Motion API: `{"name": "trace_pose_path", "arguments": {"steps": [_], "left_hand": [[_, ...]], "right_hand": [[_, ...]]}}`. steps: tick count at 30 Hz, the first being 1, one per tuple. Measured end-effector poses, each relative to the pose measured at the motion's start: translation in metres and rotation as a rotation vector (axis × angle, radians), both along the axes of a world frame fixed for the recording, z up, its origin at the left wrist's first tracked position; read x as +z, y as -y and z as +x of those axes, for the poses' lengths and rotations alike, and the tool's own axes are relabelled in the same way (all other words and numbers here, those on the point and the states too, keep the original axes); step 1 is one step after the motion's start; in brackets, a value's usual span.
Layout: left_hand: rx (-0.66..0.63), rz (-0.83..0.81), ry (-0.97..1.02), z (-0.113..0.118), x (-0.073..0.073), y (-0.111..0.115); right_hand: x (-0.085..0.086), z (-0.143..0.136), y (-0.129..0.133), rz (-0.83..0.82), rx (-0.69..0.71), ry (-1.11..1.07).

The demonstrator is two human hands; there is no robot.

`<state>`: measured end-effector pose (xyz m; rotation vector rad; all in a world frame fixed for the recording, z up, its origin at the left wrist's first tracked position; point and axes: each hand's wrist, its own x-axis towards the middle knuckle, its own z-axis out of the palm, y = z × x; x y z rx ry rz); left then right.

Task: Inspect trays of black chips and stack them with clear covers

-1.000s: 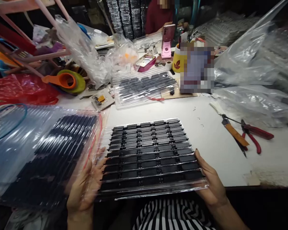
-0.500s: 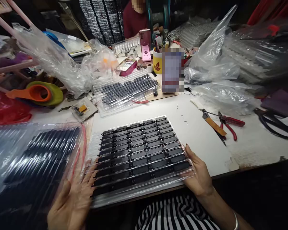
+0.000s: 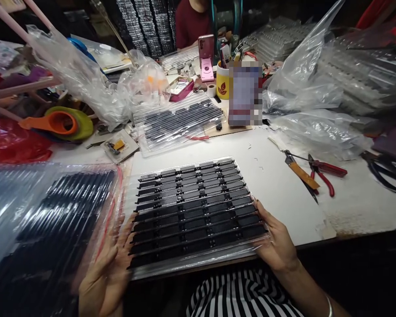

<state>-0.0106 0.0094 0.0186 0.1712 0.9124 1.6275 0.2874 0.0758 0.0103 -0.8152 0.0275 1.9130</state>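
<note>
Left hand (image 3: 102, 268) is bringing its thumb nearer the clear tray (image 3: 201, 258) than half a second ago, holding its left edge. Tray of black parts (image 3: 166, 221) is sitting over the surface's (image 3: 366, 198) near side, right hand (image 3: 277, 244) is gripping its right edge, red-handled pliers (image 3: 332, 168) lying beyond.

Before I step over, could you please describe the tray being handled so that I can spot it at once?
Find the white tabletop, then its near edge, by the striped clothing. There is a clear plastic tray with rows of black parts. Unlike the plastic-covered dark rows leftward and the tray farther back, it lies between the left hand and right hand.
</note>
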Motion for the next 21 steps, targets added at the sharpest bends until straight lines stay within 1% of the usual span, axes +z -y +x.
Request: {"name": "trace_pose_path", "arguments": {"steps": [3, 8, 14, 16, 21], "left_hand": [[-0.004, 0.026, -0.013, -0.001, -0.003, 0.001], [-0.026, 0.022, -0.051, -0.004, -0.005, 0.002], [-0.01, -0.03, -0.102, -0.005, -0.002, 0.0], [-0.01, -0.033, -0.095, -0.006, -0.001, 0.0], [-0.014, -0.03, -0.055, -0.01, 0.0, 0.0]], "right_hand": [[-0.001, 0.001, 0.001, -0.013, 0.012, -0.005], [-0.001, 0.002, 0.002, -0.031, 0.026, 0.025], [0.0, 0.006, 0.003, 0.02, 0.087, 0.102], [0.0, 0.01, 0.003, 0.021, 0.119, 0.126], [-0.001, 0.019, 0.005, 0.049, 0.147, 0.235]]}}
